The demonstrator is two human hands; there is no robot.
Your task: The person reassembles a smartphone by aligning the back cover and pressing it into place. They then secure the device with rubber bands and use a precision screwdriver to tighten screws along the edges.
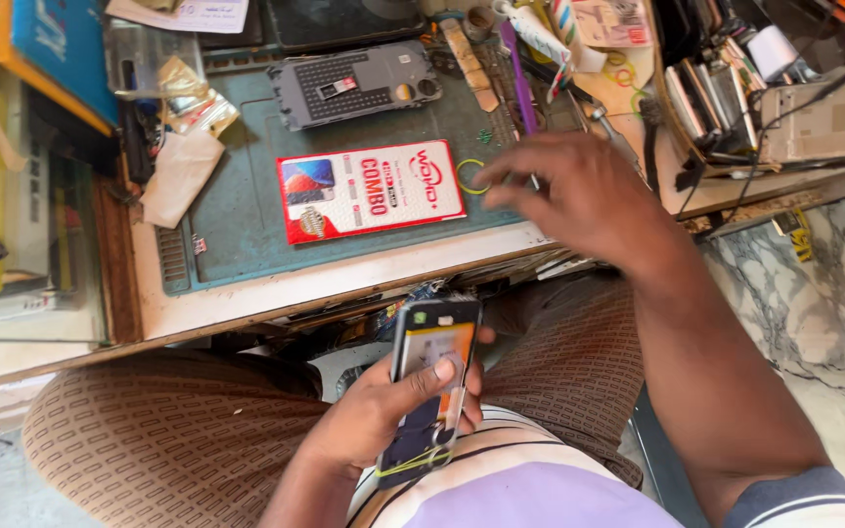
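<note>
Left hand is nearest, low over the lap, fingers closed round an opened phone w/ its back off; thumb lies across the orange part, other fingers wrap behind. A yellow-green rubber band crosses the phone's lower end, just below the fingertips. Phone is tilted, top end pointing toward the bench edge.

Right hand is farther out, over the bench's front right. Fingers are loosely curled, tips drawn together at the left; blurred, so can't tell if they pinch anything. Just beyond those fingertips lies a yellow-green rubber band on the green work mat. Left of the band, touching or nearly so, is a red and white flat package.

Farther past the fingers: a grey phone back panel at the mat's far edge, a purple tool beside it, and a cluttered tool tray to the right.
</note>
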